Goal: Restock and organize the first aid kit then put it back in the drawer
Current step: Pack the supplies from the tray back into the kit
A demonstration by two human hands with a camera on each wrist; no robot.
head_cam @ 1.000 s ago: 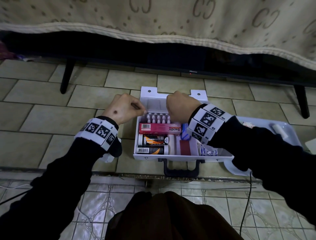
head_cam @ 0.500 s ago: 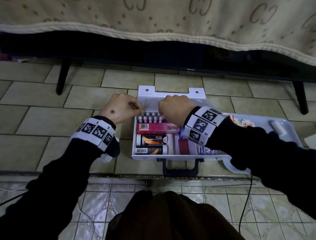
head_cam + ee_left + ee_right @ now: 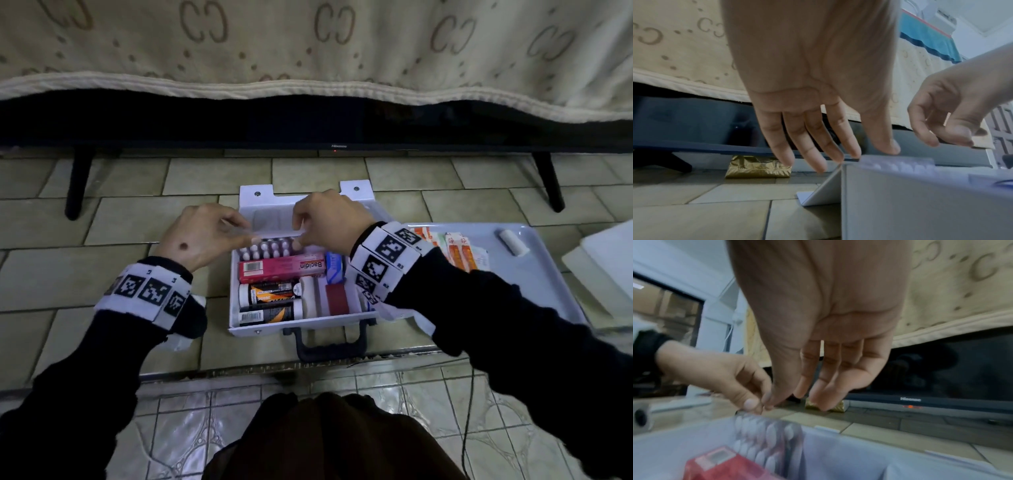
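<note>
Head view: both hands' grip pinches blister pack (image 3: 270, 244) over stocked kit (image 3: 239, 329)

First aid kit case (image 3: 301, 325): white, dark handle. Inside: pink-red Baciclin-type box (image 3: 281, 269) with white barcode patch; two black tubes (image 3: 269, 303) with orange graphics and white caps; silver blister pack (image 3: 267, 246) of white pills. Right of the case: pale blue tray (image 3: 548, 274) holding orange-and-white sachets (image 3: 460, 251). Behind: beige blanket (image 3: 308, 51), brown monogram print. Wristbands (image 3: 147, 294): white with black square markers.
</note>
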